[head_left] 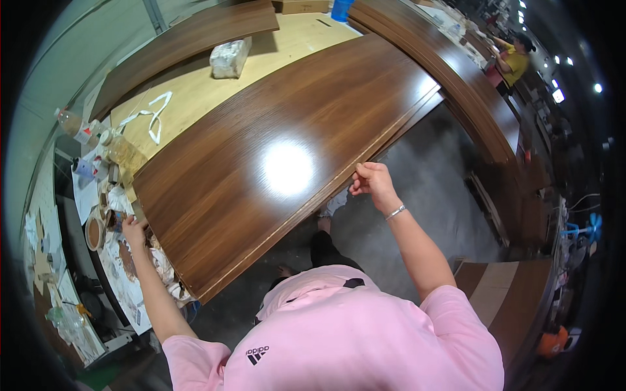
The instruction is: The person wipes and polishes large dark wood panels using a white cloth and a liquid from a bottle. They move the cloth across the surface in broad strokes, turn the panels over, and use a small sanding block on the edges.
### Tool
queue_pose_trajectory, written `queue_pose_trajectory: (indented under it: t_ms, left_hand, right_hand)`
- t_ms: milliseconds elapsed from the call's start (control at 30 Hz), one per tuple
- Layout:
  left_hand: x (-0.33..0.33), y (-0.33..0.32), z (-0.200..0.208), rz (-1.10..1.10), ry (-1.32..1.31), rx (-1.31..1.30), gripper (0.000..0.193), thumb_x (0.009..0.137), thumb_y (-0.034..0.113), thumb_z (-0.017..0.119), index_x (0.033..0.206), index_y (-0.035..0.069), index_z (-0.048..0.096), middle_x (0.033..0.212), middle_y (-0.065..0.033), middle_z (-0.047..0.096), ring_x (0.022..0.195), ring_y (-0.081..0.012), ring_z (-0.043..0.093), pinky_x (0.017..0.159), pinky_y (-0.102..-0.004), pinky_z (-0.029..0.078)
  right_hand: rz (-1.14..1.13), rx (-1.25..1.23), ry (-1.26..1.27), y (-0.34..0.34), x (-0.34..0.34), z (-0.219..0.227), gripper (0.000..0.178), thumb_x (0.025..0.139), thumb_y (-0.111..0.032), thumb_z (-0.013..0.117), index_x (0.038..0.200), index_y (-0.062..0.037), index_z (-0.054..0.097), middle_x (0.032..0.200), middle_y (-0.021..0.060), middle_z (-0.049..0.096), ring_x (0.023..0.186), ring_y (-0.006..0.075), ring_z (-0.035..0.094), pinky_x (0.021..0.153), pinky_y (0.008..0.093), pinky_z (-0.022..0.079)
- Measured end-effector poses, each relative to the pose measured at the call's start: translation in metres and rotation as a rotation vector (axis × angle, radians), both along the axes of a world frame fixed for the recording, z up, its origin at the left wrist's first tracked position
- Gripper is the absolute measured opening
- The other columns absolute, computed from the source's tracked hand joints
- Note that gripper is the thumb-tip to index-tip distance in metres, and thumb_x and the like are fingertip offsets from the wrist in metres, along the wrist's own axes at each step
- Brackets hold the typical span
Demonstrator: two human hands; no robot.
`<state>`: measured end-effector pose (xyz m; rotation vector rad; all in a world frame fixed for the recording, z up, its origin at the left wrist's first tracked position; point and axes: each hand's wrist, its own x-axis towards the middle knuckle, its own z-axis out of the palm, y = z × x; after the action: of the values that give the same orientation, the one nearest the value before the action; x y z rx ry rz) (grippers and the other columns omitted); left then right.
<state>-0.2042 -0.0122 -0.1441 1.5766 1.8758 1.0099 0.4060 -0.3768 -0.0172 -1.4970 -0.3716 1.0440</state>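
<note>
A glossy dark brown wood-grain panel [222,176] lies slantwise before me, a bright lamp reflection on its top. At the panel's long near edge, my right hand [373,181] is closed in a pinch, its fingertips against the edge; anything between them is too small to make out. My left hand [134,232] reaches past the panel's left end, beside a small dark can [115,220] and an open tub of brown paste [95,233]. Its fingers look curled, and what they hold is hidden.
Clear bottles [124,151] and stained paper [130,296] crowd the left side table. Behind the panel, a wrapped white block [229,58] props another brown board [189,45] on a yellowish tabletop [189,98]. Stacked panels [450,72] stand at right; a co-worker in yellow [514,64] is farther off.
</note>
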Motion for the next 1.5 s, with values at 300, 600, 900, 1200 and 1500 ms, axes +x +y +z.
queue_pose_trajectory:
  t_ms: [300,600,900,1200,1500]
  left_hand:
    - [0.092,-0.078,0.145,-0.054,-0.662,0.242,0.046,0.083,-0.004,0.071,0.125,-0.006,0.055,0.114,-0.0114,0.06,0.103,-0.0189,0.06,0.093,-0.0294,0.048]
    - [0.25,-0.185,0.194,-0.586,-0.796,-0.181,0.045,0.075,0.0,0.074,0.118,0.0,0.06,0.108,-0.0052,0.06,0.104,-0.0154,0.057,0.095,-0.0285,0.045]
    - [0.367,-0.259,0.187,-0.996,-0.662,-0.47,0.028,0.084,0.006,0.073,0.108,0.003,0.059,0.1,-0.0002,0.062,0.088,-0.0086,0.058,0.083,-0.0256,0.048]
    - [0.384,-0.249,0.179,-0.97,-0.704,-0.448,0.014,0.088,0.004,0.069,0.099,0.002,0.061,0.091,0.0002,0.063,0.085,-0.0074,0.058,0.078,-0.0229,0.046]
    - [0.366,-0.218,0.143,-0.813,-0.459,-0.124,0.011,0.09,0.006,0.068,0.097,0.001,0.06,0.084,0.0028,0.057,0.074,-0.0048,0.051,0.068,-0.0211,0.043]
  right_hand:
    - [-0.364,-0.06,-0.203,-0.01,0.054,-0.007,0.036,0.093,-0.028,0.069,0.068,-0.0068,0.055,0.054,0.0014,0.053,0.045,0.0138,0.058,0.04,0.0241,0.045]
    - [-0.242,-0.022,-0.233,-0.008,0.041,0.003,0.018,0.093,-0.012,0.059,0.075,-0.0053,0.057,0.061,0.0029,0.058,0.051,0.0135,0.061,0.043,0.0252,0.047]
    - [0.284,0.545,0.53,-0.007,-0.072,0.058,0.071,0.097,-0.025,0.063,0.155,-0.0105,0.024,0.139,0.0156,0.051,0.122,0.0202,0.053,0.103,0.0323,0.042]
    - [-0.015,0.538,0.27,-0.004,-0.03,0.065,0.039,0.094,-0.014,0.064,0.13,-0.0033,0.054,0.115,0.0107,0.066,0.1,0.0125,0.06,0.087,0.0281,0.048]
    - [-0.457,-0.185,-0.416,-0.012,0.225,-0.022,0.036,0.077,-0.027,0.085,0.069,-0.0061,0.056,0.061,0.0034,0.057,0.047,0.012,0.052,0.044,0.0285,0.044]
